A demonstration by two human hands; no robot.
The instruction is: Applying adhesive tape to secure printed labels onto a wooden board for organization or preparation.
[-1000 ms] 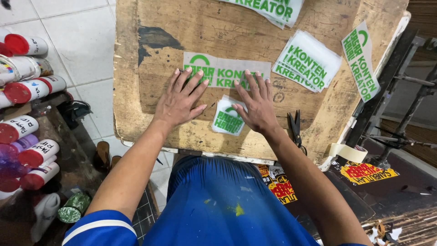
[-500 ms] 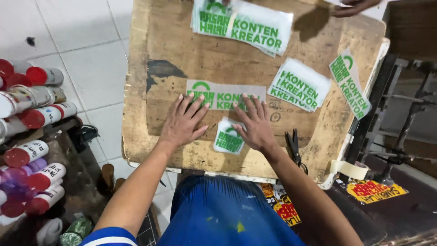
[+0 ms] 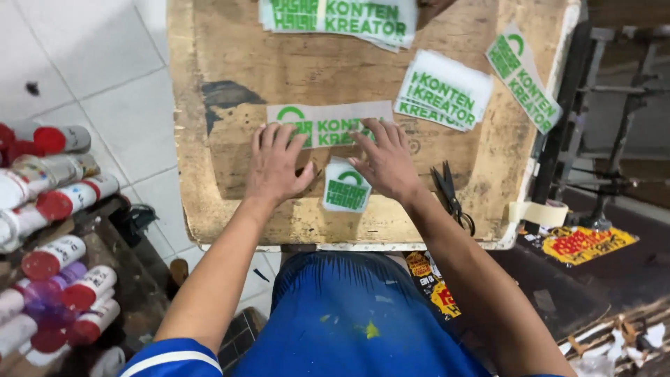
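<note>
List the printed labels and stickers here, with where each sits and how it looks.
Long strip: board centre, under both hands, white, green print.
Small sticker: between hands, white-green.
Stack: top edge.
Sheets: right of centre.
Slanted strip: right edge.
Yellow-red sticker: dark surface, right.

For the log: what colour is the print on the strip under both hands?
Green on the white strip, head view.

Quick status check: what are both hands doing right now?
Left hand and right hand flat, open, pressing the long printed strip on the wooden board. Small sticker between them. Scissors alongside.
</note>
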